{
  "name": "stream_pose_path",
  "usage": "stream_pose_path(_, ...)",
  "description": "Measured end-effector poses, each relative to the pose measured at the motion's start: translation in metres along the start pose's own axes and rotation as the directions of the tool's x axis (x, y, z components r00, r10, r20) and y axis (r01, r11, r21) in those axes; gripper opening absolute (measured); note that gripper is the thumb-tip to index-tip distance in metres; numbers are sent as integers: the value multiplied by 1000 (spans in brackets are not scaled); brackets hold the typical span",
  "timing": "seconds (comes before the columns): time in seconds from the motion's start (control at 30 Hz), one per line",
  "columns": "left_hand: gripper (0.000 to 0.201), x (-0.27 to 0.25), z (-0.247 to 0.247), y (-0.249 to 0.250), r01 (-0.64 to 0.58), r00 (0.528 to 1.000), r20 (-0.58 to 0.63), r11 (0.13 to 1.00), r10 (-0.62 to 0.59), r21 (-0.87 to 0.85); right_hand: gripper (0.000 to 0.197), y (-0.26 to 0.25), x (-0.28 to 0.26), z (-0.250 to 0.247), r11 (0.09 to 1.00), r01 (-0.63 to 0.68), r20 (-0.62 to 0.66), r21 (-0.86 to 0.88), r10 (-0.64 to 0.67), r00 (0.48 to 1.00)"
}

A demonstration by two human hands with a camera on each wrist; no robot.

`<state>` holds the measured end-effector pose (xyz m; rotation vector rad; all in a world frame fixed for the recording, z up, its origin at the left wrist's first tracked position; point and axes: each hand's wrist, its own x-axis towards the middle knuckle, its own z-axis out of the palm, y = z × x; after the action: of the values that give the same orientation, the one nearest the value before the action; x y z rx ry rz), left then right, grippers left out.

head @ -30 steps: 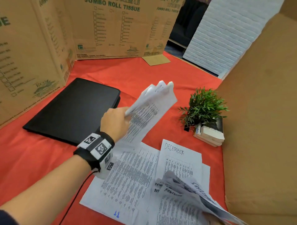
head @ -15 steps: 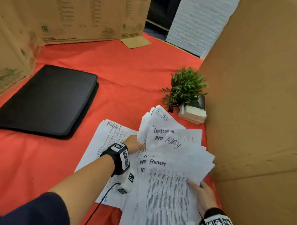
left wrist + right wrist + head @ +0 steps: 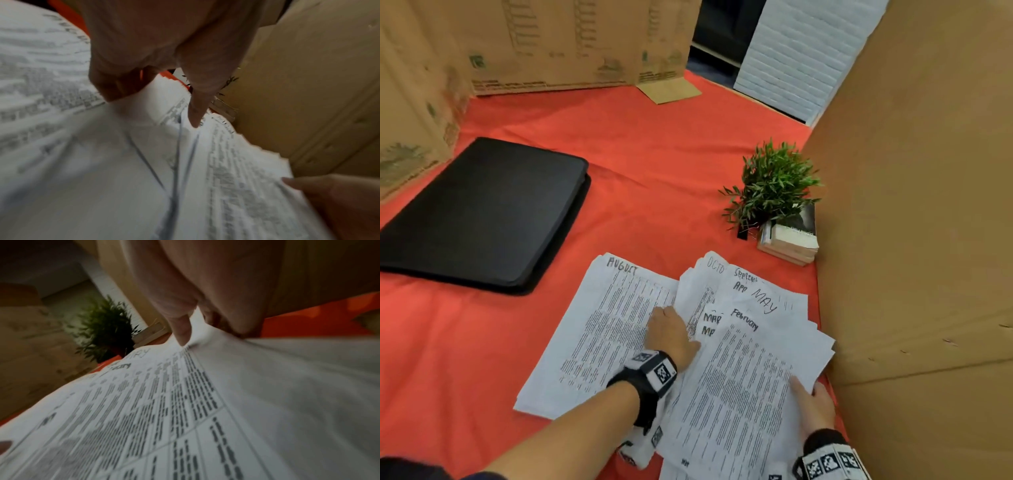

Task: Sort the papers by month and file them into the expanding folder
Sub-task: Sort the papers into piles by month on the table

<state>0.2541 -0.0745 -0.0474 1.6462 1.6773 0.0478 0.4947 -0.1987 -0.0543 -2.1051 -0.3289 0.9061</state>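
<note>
A fan of printed papers with handwritten months (February, May, September, October) lies at the table's near right. My right hand pinches its lower right edge, with the thumb on top and the fingers underneath in the right wrist view. My left hand is at the fan's left edge; in the left wrist view its thumb lies on the sheets and its fingers curl under them. A pile headed August lies flat to the left. The black expanding folder lies closed at the far left.
A small green plant and a stack of books stand just beyond the papers. A tall cardboard wall runs along the right side. Printed cardboard boxes and a white panel close the back. Red cloth covers the table.
A second ago my left hand held a sheaf in the air; now the August pile lies flat and that hand is down at the fan. The right hand's fan has come down and spread.
</note>
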Motion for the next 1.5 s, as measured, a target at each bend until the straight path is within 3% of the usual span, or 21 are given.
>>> stream_pose_path(0.1,83,-5,9,0,3,1000,4,999,-2,-52,41,1,2,10,999,-29,17,-36,30,999)
stream_pose_path(0.23,99,-5,12,0,-32,986,155,983,60,-180,42,-5,1,14,997,-76,147,-1,75,986)
stream_pose_path(0.3,93,-5,11,0,-39,980,181,976,79,-214,40,-8,-2,13,991,-126,219,39,114,969)
stream_pose_path(0.4,67,-1,10,-3,-37,973,210,959,99,-282,42,-11,-9,9,983,-165,259,86,137,956)
stream_pose_path(0.47,60,1,7,-7,-24,964,239,934,116,-357,45,-17,-16,4,984,-140,271,105,107,956)
stream_pose_path(0.53,66,2,0,-12,9,950,275,867,148,-499,44,-34,-27,-2,986,-88,297,142,42,954)
stream_pose_path(0.7,86,-1,-24,-24,79,935,271,611,229,-788,45,-90,-73,-25,957,45,414,288,-167,895)
stream_pose_path(0.77,82,-6,-35,-22,52,910,284,596,303,-801,48,-101,-79,-34,931,80,386,356,-224,895)
stream_pose_path(0.87,73,-13,-46,-9,-15,833,316,588,454,-809,51,-104,-80,-25,901,48,384,431,-231,894)
stream_pose_path(0.9,71,-16,-49,-3,-54,828,303,604,472,-795,50,-104,-82,-16,904,49,382,425,-228,896)
stream_pose_path(1.0,60,-15,-61,4,-128,886,176,592,429,-796,45,-115,-90,11,902,205,250,379,-314,916)
stream_pose_path(1.1,45,-19,-95,6,-246,911,-7,528,413,-813,35,-144,-105,23,847,378,173,375,-464,869)
stream_pose_path(1.2,46,-33,-145,7,-370,874,-141,448,465,-814,25,-171,-126,30,767,484,164,421,-589,791)
stream_pose_path(1.27,51,-40,-175,3,-443,837,-216,392,503,-806,25,-181,-131,39,743,474,215,472,-619,756)
stream_pose_path(1.37,64,-43,-201,-8,-521,815,-319,371,484,-769,44,-182,-129,61,756,458,272,468,-616,739)
stream_pose_path(1.5,59,-33,-205,-26,-539,822,-346,421,452,-730,33,-168,-129,94,800,468,316,375,-585,747)
